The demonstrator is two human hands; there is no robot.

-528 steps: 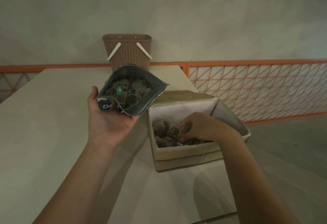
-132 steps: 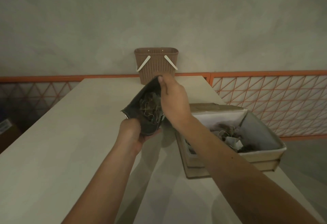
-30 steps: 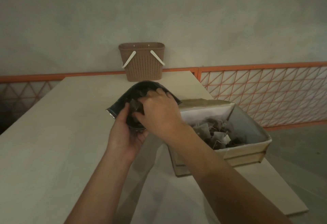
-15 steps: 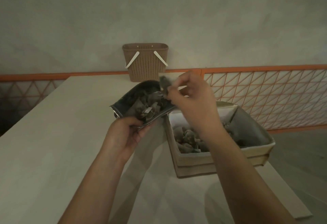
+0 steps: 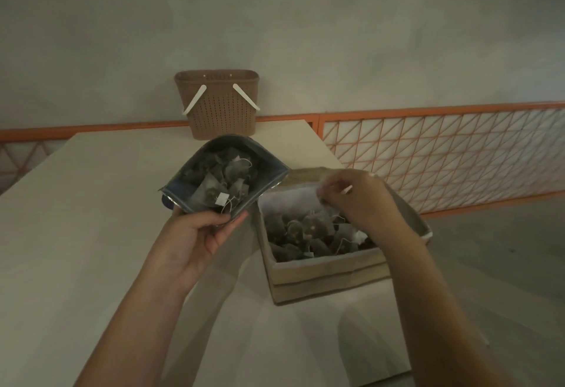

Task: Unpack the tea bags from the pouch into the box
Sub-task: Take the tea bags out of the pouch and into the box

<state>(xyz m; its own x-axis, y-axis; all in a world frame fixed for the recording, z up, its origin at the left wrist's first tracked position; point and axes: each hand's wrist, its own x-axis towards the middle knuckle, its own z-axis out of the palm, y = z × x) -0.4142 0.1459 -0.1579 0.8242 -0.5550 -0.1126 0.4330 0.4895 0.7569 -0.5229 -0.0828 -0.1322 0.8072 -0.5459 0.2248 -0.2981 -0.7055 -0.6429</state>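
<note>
1. Head view: my left hand grips the bottom edge of the open pouch, held above the surface, tea bags showing inside.
2. My right hand hovers over the box, fingers curled, pinching a small white tag.
3. More tea bags lie piled in the box.
4. A brown basket stands at the far end.

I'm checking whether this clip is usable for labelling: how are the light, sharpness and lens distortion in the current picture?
Head view: dim, flat light with a grey-green cast; soft shadows of the arms fall on the table. The right hand over the box is motion-blurred, while the left hand and pouch are sharper. Wide-angle bending shows in the orange railing. No glare.
</note>
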